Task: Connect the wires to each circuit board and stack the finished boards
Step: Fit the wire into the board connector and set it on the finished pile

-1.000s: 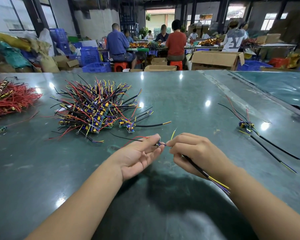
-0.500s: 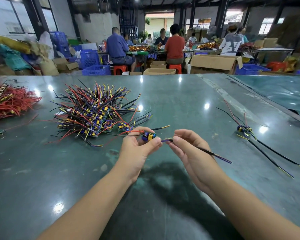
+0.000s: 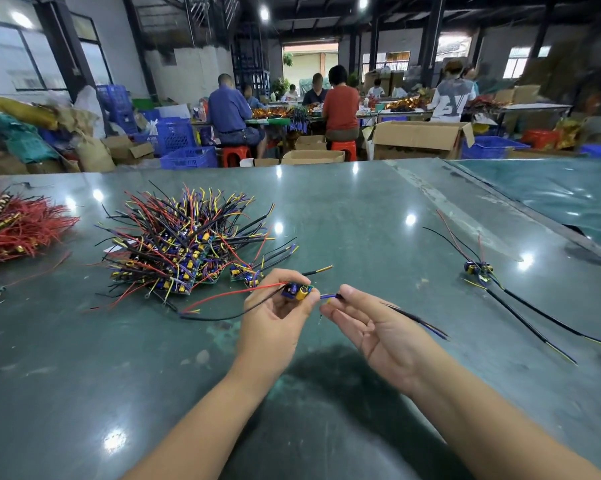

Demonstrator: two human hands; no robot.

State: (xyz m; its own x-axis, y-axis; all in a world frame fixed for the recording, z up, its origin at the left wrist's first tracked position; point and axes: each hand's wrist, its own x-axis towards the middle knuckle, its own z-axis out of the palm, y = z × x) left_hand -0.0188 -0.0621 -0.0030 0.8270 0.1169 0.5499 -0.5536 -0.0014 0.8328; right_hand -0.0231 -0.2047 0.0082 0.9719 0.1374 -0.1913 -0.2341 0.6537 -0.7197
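Observation:
My left hand (image 3: 274,317) pinches a small circuit board (image 3: 297,292) with blue and yellow parts; a red and a black wire trail from it to the left. My right hand (image 3: 371,327) pinches the end of a black sheathed cable (image 3: 416,320) with blue and yellow leads, held right beside the board's edge. A big pile of wired boards (image 3: 181,251) lies on the green table (image 3: 344,216) to the left. Two or three boards with long black cables (image 3: 479,270) sit stacked at the right.
A bundle of red wires (image 3: 11,226) lies at the far left edge. A seam and a second table surface (image 3: 551,192) run along the right. Beyond the table, people sit at benches among cardboard boxes (image 3: 420,138) and blue crates (image 3: 188,157).
Both hands rose and turned palm-up. The board in my left hand now shows its parts upward, and the cable end in my right hand has stayed close to the board.

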